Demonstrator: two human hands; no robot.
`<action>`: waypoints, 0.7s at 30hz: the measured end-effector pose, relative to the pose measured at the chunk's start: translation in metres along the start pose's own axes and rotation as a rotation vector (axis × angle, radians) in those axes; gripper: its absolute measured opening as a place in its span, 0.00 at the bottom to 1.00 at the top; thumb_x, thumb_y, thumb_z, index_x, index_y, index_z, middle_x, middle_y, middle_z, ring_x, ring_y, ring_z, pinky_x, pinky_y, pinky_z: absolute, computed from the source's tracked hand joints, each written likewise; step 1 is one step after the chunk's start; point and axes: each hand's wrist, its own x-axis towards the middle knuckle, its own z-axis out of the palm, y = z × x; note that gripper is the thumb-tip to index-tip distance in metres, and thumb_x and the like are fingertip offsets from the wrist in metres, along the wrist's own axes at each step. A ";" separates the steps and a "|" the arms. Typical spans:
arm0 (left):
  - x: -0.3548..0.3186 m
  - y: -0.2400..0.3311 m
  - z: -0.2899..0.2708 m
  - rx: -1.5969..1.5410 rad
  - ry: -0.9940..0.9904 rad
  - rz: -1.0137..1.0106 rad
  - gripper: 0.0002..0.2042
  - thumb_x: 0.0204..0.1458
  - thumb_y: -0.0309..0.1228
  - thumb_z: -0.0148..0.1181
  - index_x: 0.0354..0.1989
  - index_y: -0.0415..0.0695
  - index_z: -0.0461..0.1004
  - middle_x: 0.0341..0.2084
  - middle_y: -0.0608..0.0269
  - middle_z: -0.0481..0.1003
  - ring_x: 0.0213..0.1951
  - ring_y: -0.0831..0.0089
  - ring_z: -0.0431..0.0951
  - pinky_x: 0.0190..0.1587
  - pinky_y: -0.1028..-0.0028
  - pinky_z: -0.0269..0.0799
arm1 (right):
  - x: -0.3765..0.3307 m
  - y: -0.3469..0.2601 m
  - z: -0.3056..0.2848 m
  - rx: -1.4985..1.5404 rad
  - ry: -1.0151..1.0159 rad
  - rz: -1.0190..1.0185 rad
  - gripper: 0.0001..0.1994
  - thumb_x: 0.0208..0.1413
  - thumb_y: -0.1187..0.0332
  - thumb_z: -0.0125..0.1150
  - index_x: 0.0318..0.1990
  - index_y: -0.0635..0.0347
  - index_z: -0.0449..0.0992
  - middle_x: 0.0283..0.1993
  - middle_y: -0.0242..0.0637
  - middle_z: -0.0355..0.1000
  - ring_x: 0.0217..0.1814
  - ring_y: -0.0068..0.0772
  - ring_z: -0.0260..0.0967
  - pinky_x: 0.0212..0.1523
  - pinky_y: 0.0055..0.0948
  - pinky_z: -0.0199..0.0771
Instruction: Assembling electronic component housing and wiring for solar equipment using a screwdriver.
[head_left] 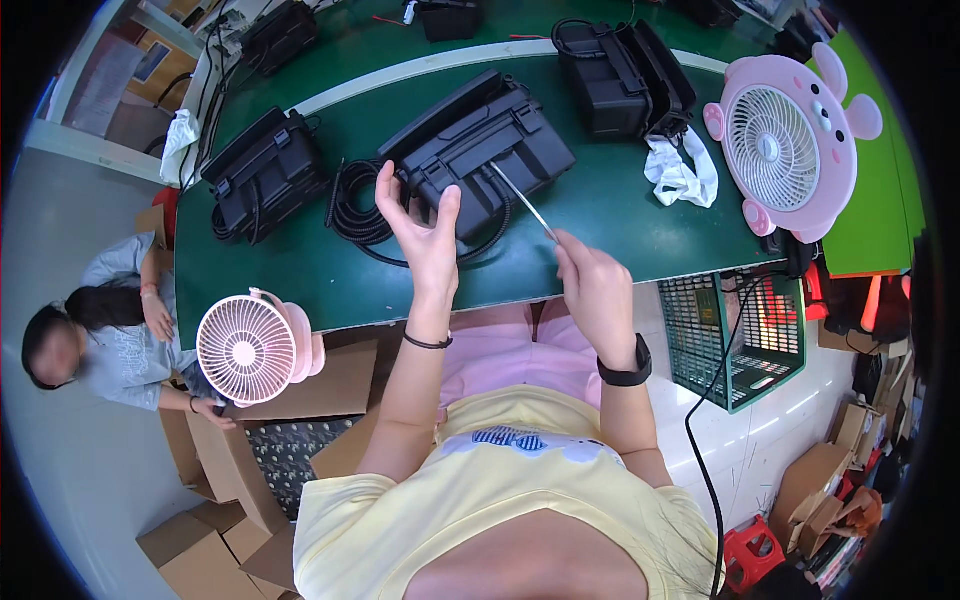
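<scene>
A black plastic box (480, 150) with latches lies tilted on the green table in front of me. My left hand (425, 235) is at its near left corner, thumb and forefinger spread apart; whether the fingertips touch the box I cannot tell. My right hand (597, 295) is closed around the near end of a slim silver metal tool (528, 208), its exact kind unclear. The tool's far tip reaches the box's near side, by a short black cable (503, 215). A coiled black cable (352, 205) lies left of the box, beside my left hand.
More black boxes stand at left (265, 175) and back right (625, 85). A white cloth band (682, 172) and a pink fan (785, 150) are at right. A smaller pink fan (247, 348) is at the left front edge. A co-worker (125, 310) is near open cartons (225, 470). A green crate (735, 340) stands below.
</scene>
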 end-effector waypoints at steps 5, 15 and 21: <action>-0.002 0.003 -0.002 0.069 -0.016 -0.003 0.42 0.52 0.25 0.68 0.73 0.53 0.47 0.68 0.54 0.49 0.66 0.58 0.55 0.67 0.59 0.57 | -0.006 0.001 0.011 0.567 -0.248 0.259 0.10 0.62 0.71 0.58 0.48 0.58 0.79 0.24 0.42 0.73 0.25 0.43 0.73 0.28 0.39 0.73; -0.003 0.005 -0.003 0.040 -0.050 0.038 0.41 0.52 0.25 0.68 0.72 0.50 0.50 0.67 0.51 0.51 0.67 0.60 0.54 0.70 0.59 0.49 | 0.000 0.009 0.010 0.726 -0.354 0.341 0.11 0.65 0.71 0.54 0.50 0.59 0.80 0.20 0.42 0.70 0.20 0.37 0.70 0.25 0.33 0.69; -0.006 0.007 0.000 0.082 -0.017 0.045 0.41 0.52 0.22 0.67 0.72 0.48 0.49 0.66 0.55 0.53 0.64 0.62 0.59 0.67 0.61 0.58 | -0.008 -0.010 -0.007 0.536 -0.259 0.250 0.11 0.66 0.71 0.52 0.49 0.60 0.79 0.23 0.48 0.71 0.21 0.44 0.71 0.25 0.35 0.70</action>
